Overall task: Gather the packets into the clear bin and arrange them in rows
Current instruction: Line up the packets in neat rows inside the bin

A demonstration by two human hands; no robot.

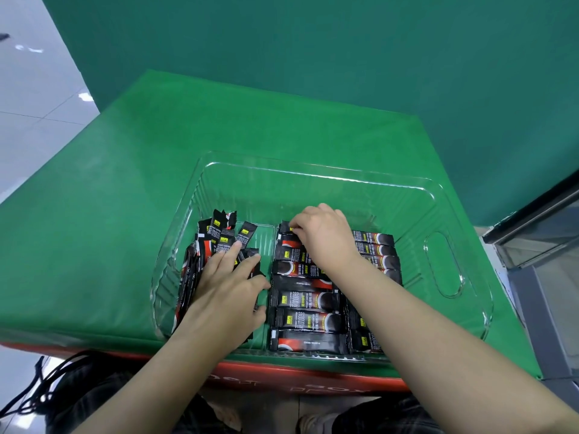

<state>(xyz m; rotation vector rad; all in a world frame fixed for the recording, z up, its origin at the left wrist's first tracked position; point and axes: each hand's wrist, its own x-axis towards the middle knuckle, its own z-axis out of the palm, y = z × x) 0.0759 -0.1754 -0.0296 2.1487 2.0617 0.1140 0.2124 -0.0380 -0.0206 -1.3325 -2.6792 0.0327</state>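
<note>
From the head camera, a clear plastic bin sits on a green-covered desk. Inside, black instant coffee packets lie in a neat row at the middle, with a loose heap at the bin's left. The left hand rests on the heap, fingers straight and spread. The right hand pinches the farthest packet of the row.

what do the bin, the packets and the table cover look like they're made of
Clear bin: hard transparent plastic, glossy; the green shows through it, and its ribbed walls and rim catch highlights.
Packets: probably thin printed plastic or foil film, slightly shiny; the loose pile shows crimped, jagged ends.
Green cover: looks like matte fabric or soft sheet, faintly creased; which one is unclear.
</note>
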